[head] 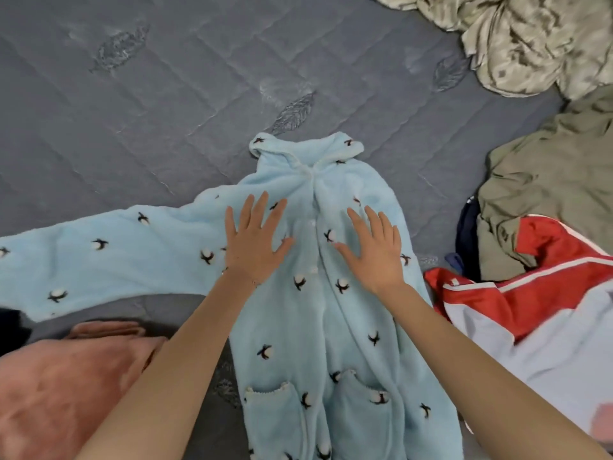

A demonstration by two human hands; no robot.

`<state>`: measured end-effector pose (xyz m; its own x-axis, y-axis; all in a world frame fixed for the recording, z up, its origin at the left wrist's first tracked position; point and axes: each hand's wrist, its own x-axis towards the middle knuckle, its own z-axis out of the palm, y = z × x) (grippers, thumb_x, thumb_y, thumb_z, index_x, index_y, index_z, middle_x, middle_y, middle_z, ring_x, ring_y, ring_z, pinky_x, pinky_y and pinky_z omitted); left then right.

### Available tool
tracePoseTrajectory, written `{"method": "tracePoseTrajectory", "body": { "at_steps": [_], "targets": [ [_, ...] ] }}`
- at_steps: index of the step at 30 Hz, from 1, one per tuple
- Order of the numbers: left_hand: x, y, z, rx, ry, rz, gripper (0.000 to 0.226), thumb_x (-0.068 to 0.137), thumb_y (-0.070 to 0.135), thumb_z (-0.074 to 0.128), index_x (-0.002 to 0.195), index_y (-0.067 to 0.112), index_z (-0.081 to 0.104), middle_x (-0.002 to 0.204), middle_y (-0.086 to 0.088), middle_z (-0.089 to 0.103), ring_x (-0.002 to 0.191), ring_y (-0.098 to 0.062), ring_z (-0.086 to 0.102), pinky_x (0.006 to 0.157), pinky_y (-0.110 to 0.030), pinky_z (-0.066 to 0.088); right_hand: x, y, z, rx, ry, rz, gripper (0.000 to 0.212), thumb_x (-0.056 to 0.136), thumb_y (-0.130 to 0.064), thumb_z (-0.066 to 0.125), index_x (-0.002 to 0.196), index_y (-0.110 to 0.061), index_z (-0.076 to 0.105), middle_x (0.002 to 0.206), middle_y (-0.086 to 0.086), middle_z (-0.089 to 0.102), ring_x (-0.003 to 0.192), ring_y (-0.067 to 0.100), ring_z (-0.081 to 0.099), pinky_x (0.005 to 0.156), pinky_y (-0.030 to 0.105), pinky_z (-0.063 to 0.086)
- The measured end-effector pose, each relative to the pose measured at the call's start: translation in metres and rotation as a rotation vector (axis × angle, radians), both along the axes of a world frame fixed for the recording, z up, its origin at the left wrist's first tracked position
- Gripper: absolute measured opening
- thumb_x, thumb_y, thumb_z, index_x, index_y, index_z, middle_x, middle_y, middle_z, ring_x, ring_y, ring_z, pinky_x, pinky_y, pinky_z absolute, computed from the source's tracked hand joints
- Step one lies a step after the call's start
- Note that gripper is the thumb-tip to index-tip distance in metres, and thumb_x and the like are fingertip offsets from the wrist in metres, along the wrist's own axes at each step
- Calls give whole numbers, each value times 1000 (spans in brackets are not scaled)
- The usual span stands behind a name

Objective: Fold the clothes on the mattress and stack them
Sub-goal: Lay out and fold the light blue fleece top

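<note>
With the blue robe (318, 293) lying buttoned-side up on the mattress (149, 94), left hand (253, 239) and right hand (373, 250) press flat and open on its chest, and should smooth outward before folding in the sleeve (99, 263).

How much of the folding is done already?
Not much shows as done: no neat stack is in view. Right now the blue fleece robe lies flat on the mattress, left hand and right hand pressing open on its chest. Its outstretched sleeve needs folding in. The red and white jacket, olive garment and beige patterned cloth lie crumpled, waiting.
</note>
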<state>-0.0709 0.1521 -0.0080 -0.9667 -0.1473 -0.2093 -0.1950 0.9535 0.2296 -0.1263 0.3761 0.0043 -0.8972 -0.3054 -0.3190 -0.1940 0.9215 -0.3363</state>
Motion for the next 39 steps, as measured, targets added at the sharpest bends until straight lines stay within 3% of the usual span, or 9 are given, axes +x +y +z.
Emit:
{"method": "tracePoseTrajectory", "body": {
  "at_steps": [8,12,14,19,23,26,29,34,39],
  "targets": [
    [-33,59,-10,19,-33,-66,67,97,57,34,153,35,7,163,-1,8,150,-23,1,117,-48,-8,-14,65,-15,10,-46,-157,63,100,-48,46,155,-28,24,162,7,17,148,27,15,120,42,12],
    [-42,86,-17,17,-69,-149,66,97,56,34,153,37,4,163,0,5,150,-22,0,118,-50,-8,-15,89,-29,-14,-198,-340,65,101,-45,45,156,-20,20,161,7,19,145,29,22,118,45,18],
    [-46,95,-19,18,-72,-172,67,97,57,35,153,36,5,163,0,6,150,-22,-1,118,-50,-7,-15,98,-36,28,-245,-376,61,101,-43,45,152,-15,27,157,8,27,141,31,29,114,45,24],
    [-56,109,-20,43,-93,-196,63,99,53,33,154,35,8,163,0,6,150,-21,-2,118,-49,-6,-15,112,-44,-4,-296,-418,34,97,-37,55,116,-8,57,123,13,53,117,31,49,98,42,39],
    [-68,123,-16,92,-67,-248,49,104,35,32,152,31,23,161,0,15,150,-20,2,118,-48,-6,-18,118,-35,-208,-288,-520,15,96,-25,58,93,-12,51,83,5,58,85,29,58,70,36,40],
    [-83,137,-10,151,-72,-212,46,105,26,28,151,32,26,161,1,14,150,-18,0,118,-47,-6,-19,123,-24,-309,-249,-552,14,97,-18,55,87,-12,47,68,-1,50,71,24,52,66,38,39],
    [-99,159,-4,278,-104,-232,48,105,20,27,151,35,25,162,3,10,150,-16,-3,118,-43,-6,-17,129,-16,-396,-234,-593,12,98,-13,52,86,-12,50,68,1,55,67,22,51,67,41,43],
    [-119,202,2,581,-238,-347,39,105,27,35,143,35,42,159,6,21,149,-15,-2,118,-49,-7,-14,135,-7,-402,-146,-580,18,94,-7,56,99,-8,73,91,8,75,87,26,68,81,43,52],
    [-127,214,-4,478,-282,-391,35,105,32,34,134,33,52,146,9,44,146,-12,12,117,-50,-11,-21,142,2,-466,-36,-652,15,96,-6,54,96,-4,69,82,7,70,75,22,63,75,40,49]
  ]
}}
